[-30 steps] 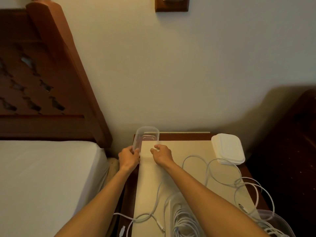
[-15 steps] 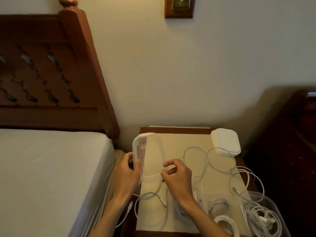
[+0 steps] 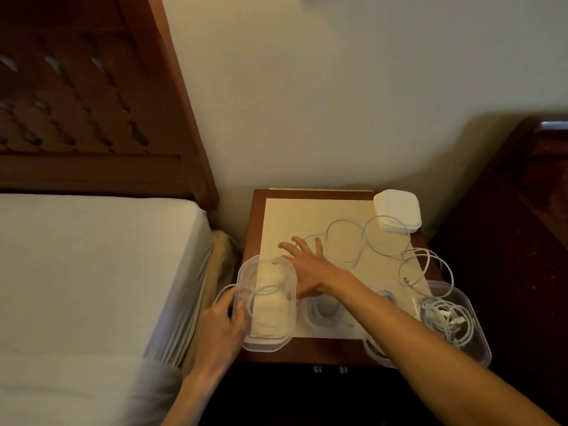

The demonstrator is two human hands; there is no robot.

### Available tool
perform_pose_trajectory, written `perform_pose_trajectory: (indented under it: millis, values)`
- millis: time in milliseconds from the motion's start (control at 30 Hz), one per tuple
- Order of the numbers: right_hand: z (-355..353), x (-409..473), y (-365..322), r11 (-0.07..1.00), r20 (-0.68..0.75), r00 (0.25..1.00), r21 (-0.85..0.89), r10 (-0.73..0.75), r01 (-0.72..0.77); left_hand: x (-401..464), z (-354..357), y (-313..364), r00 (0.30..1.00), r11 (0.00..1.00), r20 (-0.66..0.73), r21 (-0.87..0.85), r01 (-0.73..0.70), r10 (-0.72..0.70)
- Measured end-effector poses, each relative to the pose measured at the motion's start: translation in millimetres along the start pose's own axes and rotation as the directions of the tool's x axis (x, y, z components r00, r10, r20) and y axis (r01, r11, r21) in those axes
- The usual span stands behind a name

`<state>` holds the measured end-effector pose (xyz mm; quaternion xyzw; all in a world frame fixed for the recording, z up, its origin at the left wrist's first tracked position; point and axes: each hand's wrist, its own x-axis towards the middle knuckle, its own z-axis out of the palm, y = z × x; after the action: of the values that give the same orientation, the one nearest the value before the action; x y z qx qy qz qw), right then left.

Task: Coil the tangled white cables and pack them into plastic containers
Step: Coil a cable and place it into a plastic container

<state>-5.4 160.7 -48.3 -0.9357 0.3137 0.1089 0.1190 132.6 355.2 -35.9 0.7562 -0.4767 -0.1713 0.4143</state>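
— Step in hand?

— Fetching cable for an empty box, by the look of it. The left hand (image 3: 222, 325) grips the near-left wall of a clear container (image 3: 266, 302) at about 7 o'clock on the nightstand (image 3: 256, 210), fingers curled round its rim. The right hand (image 3: 302, 264) reaches past that box toward 12 o'clock, fingers spread and straight, grasping nothing, its fingertips touching or just short of the end of the loose white cable (image 3: 362, 238).

— And the next move?

— Probably a pinch on that cable end, then a draw toward the held box while winding loops. The cable crosses itself several times, so a hard pull could tighten the tangle or drag the stack of lids (image 3: 396, 210) at 1 o'clock, which it runs just beside.

— How does the cable look?

— Thin, white, limp, sprawled in wide loops from centre to 3 o'clock over a pale mat (image 3: 295, 216). A strand also lies under or around the held container; which one cannot be told.

— Anything packed?

— A right container (image 3: 455, 318) at 4 o'clock holds a coiled bundle. Two more coils sit near 6 o'clock, partly hidden by the forearm.
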Motion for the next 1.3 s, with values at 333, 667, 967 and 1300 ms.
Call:
perform_pose_trajectory:
  millis: [333,667,967,1300]
  values:
    - [19,23,-33,0.979,0.039,0.997,-0.190,-0.068,0.074,-22,-7,-24,0.995,0.994,0.004,-0.040,0.098,-0.098]
    - [10,47,-30,0.945,-0.096,0.991,-0.321,-0.097,0.061,-25,-3,-39,0.989,0.989,0.017,-0.019,0.146,-0.146]
    - [-22,89,24,0.961,-0.347,0.934,-0.218,0.088,-0.172,-9,12,-33,0.991,0.989,0.039,-0.064,0.130,-0.128]
    - [-38,93,58,0.980,-0.422,0.885,0.101,0.198,-0.172,23,33,-38,0.983,0.987,0.100,0.069,0.147,-0.154]
